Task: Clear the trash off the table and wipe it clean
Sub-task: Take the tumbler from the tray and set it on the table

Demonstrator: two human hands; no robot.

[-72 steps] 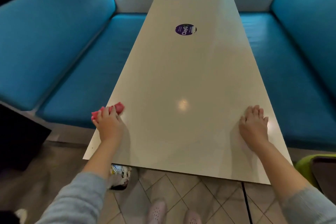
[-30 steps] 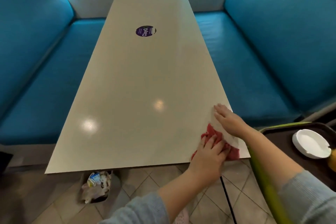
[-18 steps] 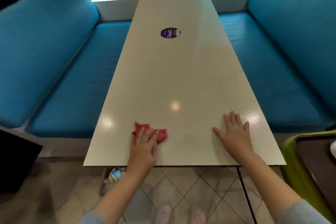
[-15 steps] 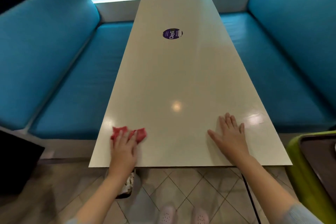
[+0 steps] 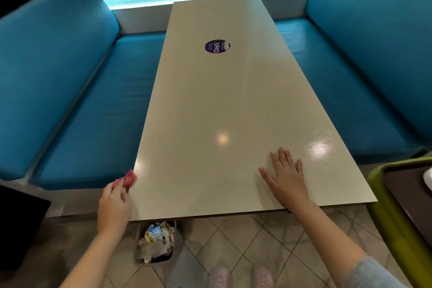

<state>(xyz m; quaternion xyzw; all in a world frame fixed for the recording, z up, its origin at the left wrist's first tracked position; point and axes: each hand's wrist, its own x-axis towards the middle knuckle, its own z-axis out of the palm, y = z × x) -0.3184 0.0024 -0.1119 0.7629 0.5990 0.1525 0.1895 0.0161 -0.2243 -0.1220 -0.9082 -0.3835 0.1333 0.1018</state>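
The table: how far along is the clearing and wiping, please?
Done: no trash lies on the table; crumpled wrappers fill the bin beneath it. In hand: the left hand grips the pink cloth at the near left edge while the right hand rests flat on the top. Left: streaks near the right edge suggest another pass.

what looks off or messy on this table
Only small things: a streaky smear glints on the table near its right edge, just beyond the right hand, and the purple round sticker looks torn white on one side.
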